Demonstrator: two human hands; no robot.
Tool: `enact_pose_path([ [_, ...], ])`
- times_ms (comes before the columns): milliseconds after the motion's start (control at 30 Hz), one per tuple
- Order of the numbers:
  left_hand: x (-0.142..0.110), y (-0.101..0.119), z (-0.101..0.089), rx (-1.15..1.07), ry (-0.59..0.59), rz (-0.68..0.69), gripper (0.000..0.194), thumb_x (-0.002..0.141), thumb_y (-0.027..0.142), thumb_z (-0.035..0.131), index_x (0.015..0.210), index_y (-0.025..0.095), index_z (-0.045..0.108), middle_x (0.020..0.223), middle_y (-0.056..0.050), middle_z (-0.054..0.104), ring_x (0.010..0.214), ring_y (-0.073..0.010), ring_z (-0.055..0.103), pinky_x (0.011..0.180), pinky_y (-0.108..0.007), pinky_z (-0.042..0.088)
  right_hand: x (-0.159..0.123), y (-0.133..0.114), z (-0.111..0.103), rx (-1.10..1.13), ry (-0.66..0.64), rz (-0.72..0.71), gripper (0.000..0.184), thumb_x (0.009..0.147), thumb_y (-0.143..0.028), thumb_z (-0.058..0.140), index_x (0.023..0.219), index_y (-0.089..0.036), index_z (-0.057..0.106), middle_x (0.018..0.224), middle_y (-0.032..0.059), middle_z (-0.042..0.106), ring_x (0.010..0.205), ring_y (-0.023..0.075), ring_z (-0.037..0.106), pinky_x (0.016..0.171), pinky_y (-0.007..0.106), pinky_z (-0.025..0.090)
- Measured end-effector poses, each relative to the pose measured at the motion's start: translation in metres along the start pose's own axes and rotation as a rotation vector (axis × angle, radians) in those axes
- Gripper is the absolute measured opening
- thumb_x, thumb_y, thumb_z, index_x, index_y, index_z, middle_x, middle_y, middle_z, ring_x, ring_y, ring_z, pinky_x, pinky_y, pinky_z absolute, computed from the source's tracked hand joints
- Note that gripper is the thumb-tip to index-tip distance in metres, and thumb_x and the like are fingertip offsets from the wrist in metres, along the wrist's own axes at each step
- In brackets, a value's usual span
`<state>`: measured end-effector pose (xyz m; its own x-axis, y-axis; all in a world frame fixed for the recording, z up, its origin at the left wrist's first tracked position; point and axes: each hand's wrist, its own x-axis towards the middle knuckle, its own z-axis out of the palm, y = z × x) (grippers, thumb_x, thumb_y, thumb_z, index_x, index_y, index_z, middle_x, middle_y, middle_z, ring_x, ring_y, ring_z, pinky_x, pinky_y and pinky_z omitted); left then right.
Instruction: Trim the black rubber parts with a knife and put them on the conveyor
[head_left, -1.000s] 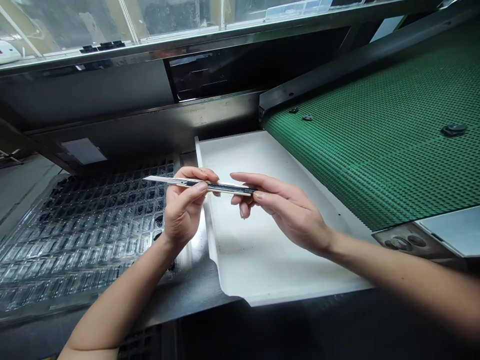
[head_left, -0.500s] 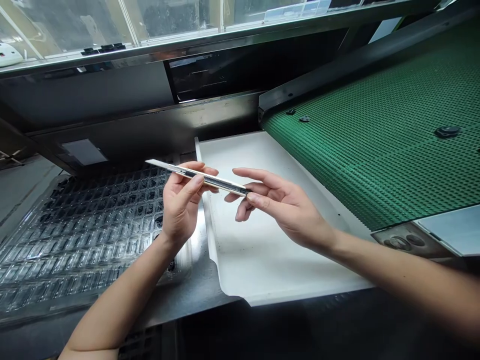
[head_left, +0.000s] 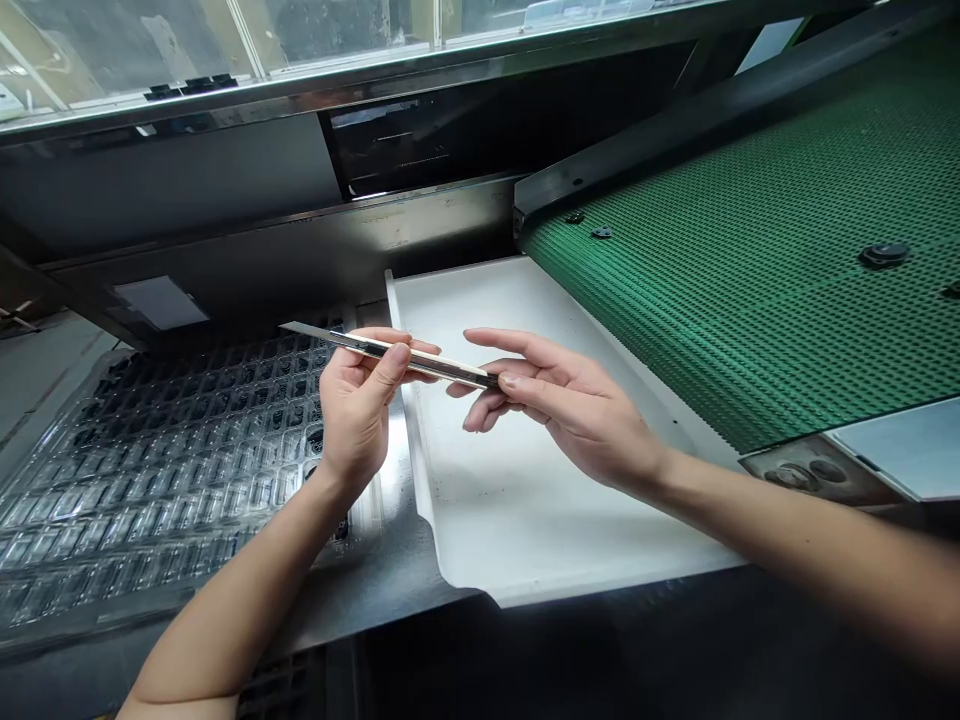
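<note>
A slim metal utility knife (head_left: 431, 362) with its blade out to the left is held level between both hands, above the left edge of a white tray (head_left: 525, 520). My left hand (head_left: 356, 410) pinches the knife's front part between thumb and fingers. My right hand (head_left: 562, 400) grips the rear end with thumb and fingertips, its index finger stretched out above the body. The blade tip points over a clear plastic blister tray (head_left: 150, 470) with many small pockets.
A green mesh conveyor belt (head_left: 750, 260) slopes along the right, carrying a few small dark parts (head_left: 883, 254). A dark metal machine housing (head_left: 285, 240) stands behind, with a glass-fronted shelf above. The bench edge runs dark along the bottom.
The knife has tilted, its blade end rising and its rear end dropping slightly. Both hands have stayed on it and shifted slightly left. The dark parts on the belt have drifted left.
</note>
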<state>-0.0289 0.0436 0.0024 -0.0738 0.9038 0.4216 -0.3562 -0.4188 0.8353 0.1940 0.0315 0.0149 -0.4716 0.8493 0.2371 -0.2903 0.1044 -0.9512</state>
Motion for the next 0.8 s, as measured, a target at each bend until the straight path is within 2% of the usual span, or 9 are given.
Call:
enact_pose_path([
  [200,-0.001,0.0,0.002,0.051,0.016,0.026,0.021,0.098,0.034,0.086,0.105,0.019,0.073,0.098,-0.008,0.085,0.093,-0.0233,0.083,0.08,-0.035,0.07,0.001,-0.001,0.002,-0.004,0.013,0.0,0.047,0.112,-0.028,0.065,0.156,-0.012,0.056,0.111,0.0119,0.082,0.095,0.0241,0.081,0.093,0.042,0.064],
  [400,-0.005,-0.002,0.004,0.079,0.015,0.036,0.031,0.094,0.04,0.091,0.105,0.018,0.074,0.101,-0.011,0.085,0.091,-0.0258,0.083,0.082,-0.04,0.07,0.0,-0.002,0.002,-0.088,-0.004,0.003,0.055,0.112,-0.037,0.069,0.16,-0.014,0.052,0.102,0.01,0.084,0.098,0.0263,0.082,0.097,0.046,0.066],
  [500,-0.008,-0.007,0.005,0.046,0.012,-0.001,0.031,0.095,0.039,0.09,0.108,0.018,0.073,0.104,-0.011,0.085,0.094,-0.0269,0.084,0.085,-0.043,0.071,0.001,0.0,0.001,-0.096,-0.013,0.011,0.057,0.113,-0.036,0.068,0.163,-0.014,0.05,0.105,0.0107,0.084,0.099,0.0262,0.083,0.098,0.046,0.067],
  [667,-0.007,-0.011,0.004,-0.011,0.018,-0.108,0.032,0.095,0.039,0.089,0.108,0.017,0.07,0.105,-0.01,0.085,0.086,-0.0244,0.083,0.084,-0.043,0.071,0.001,0.004,0.001,-0.096,-0.022,-0.005,0.056,0.113,-0.036,0.069,0.163,-0.016,0.051,0.111,0.0106,0.084,0.102,0.0267,0.084,0.099,0.045,0.068],
  [800,-0.002,-0.009,0.001,-0.083,0.026,-0.209,0.038,0.089,0.04,0.094,0.105,0.016,0.069,0.099,-0.01,0.084,0.088,-0.0228,0.083,0.081,-0.034,0.069,-0.002,0.001,0.003,-0.086,-0.048,-0.048,0.052,0.113,-0.039,0.07,0.161,-0.021,0.058,0.12,0.0095,0.083,0.111,0.028,0.082,0.106,0.047,0.065],
])
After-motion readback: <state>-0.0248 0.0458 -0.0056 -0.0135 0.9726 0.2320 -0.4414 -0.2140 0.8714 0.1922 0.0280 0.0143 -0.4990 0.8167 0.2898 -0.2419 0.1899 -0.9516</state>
